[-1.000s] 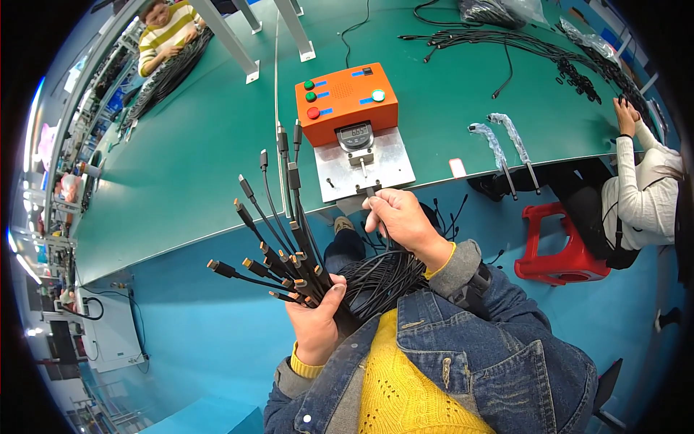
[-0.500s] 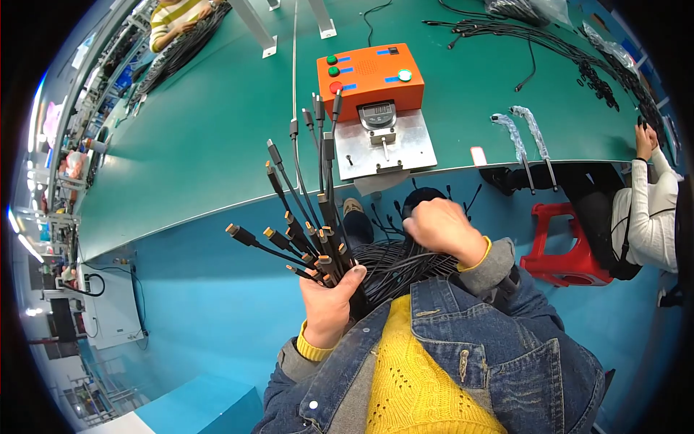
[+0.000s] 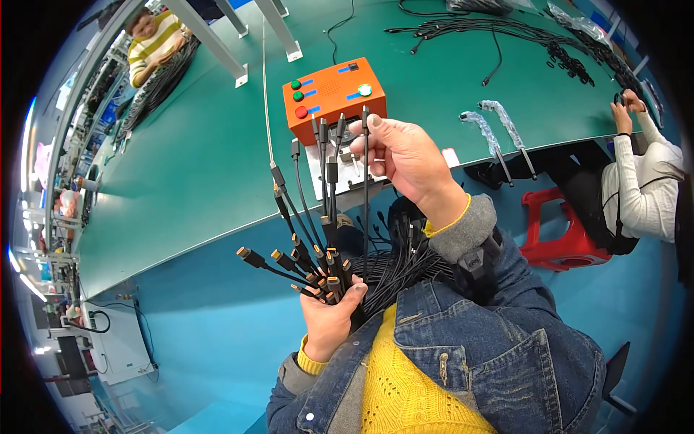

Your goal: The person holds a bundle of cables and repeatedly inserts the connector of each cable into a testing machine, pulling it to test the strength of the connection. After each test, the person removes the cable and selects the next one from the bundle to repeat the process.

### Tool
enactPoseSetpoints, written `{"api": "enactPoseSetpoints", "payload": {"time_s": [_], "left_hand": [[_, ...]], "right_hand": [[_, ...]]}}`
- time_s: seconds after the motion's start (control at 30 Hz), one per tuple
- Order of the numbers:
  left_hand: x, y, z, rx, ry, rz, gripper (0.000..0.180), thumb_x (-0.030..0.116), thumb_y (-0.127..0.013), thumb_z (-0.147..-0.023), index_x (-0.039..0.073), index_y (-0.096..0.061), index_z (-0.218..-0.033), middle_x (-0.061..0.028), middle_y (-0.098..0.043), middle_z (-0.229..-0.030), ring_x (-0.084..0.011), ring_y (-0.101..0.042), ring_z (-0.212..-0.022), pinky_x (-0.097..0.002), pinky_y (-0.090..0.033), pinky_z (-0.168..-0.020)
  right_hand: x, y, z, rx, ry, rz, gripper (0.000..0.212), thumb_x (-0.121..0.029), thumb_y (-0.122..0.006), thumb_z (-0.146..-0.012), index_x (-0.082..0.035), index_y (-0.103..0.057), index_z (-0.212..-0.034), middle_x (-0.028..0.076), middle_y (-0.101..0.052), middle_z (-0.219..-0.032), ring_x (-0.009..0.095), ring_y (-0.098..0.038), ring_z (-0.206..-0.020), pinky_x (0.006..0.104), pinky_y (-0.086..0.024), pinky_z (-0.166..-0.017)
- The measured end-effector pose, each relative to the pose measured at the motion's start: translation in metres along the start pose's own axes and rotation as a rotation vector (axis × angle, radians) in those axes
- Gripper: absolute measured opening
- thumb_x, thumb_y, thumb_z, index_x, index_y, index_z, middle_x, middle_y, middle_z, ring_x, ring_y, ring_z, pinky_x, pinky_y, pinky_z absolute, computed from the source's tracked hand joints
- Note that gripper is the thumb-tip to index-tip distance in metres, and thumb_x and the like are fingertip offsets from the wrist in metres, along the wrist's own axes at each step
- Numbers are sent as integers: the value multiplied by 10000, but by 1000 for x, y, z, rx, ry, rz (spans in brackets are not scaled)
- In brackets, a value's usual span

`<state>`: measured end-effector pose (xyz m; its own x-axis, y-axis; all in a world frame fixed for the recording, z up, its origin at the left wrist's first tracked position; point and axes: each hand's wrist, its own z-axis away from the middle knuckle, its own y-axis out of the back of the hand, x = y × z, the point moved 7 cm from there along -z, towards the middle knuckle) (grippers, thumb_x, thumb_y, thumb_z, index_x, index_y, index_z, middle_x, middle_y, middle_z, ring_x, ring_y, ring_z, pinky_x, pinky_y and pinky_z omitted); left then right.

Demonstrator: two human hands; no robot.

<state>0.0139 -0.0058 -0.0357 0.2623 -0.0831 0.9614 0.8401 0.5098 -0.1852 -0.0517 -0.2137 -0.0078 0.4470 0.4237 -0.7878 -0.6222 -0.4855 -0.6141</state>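
My left hand [image 3: 327,318] is wrapped round a bundle of black cables [image 3: 318,264], whose plugs fan out upward, several with orange tips. In front of the bench edge, my right hand [image 3: 413,160] pinches one black cable [image 3: 366,173] just below its plug, thumb against fingers. That cable stands nearly upright, apart from the others. Behind my right fingers is an orange box [image 3: 332,90] with green, red and lit white buttons; its metal plate [image 3: 316,170] and gauge are partly hidden by the hand and plugs. More black cables [image 3: 405,271] lie across my lap.
The green bench [image 3: 181,166] spans the far side, with grey posts [image 3: 217,50] on it. Two plastic-wrapped handles [image 3: 481,130] lie near its edge, and black cables [image 3: 463,30] lie behind. A red stool [image 3: 560,235] stands right, beside a person in white; another person works far left.
My right hand has risen from the cables on my lap to the plugs before the orange box and now pinches one cable. The left hand keeps its hold. The whole view has shifted slightly.
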Motion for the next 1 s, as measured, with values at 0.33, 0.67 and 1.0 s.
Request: {"api": "enactPoseSetpoints", "payload": {"time_s": [0.33, 0.67, 1.0], "left_hand": [[4, 15, -3, 87, -79, 78, 225, -67, -598, -698, 2, -505, -891, -46, -559, -744, -120, -543, -675, -243, -445, -631], [4, 17, -5, 97, -74, 71, 210, -47, -582, -701, 4, -492, -884, -72, -547, -728, -159, -544, -649, -275, -444, -621], [7, 16, -3, 46, -69, 138, 233, -83, -570, -709, -22, -506, -925, -70, -585, -775, -137, -564, -702, -263, -473, -657]], "right_hand": [[55, 9, 36, -91, -245, 543, 212, -191, -481, -859, -15, -572, -783, 12, -554, -587, 31, -400, -397, 164, -296, -359], [81, 26, 39, 101, -130, 500, 180, -163, -514, -839, -13, -565, -754, 16, -536, -538, 34, -409, -392, 162, -311, -362], [78, 24, 36, 196, -81, 513, 197, -175, -526, -831, -12, -567, -728, 15, -530, -531, 37, -416, -403, 165, -314, -370]]}}
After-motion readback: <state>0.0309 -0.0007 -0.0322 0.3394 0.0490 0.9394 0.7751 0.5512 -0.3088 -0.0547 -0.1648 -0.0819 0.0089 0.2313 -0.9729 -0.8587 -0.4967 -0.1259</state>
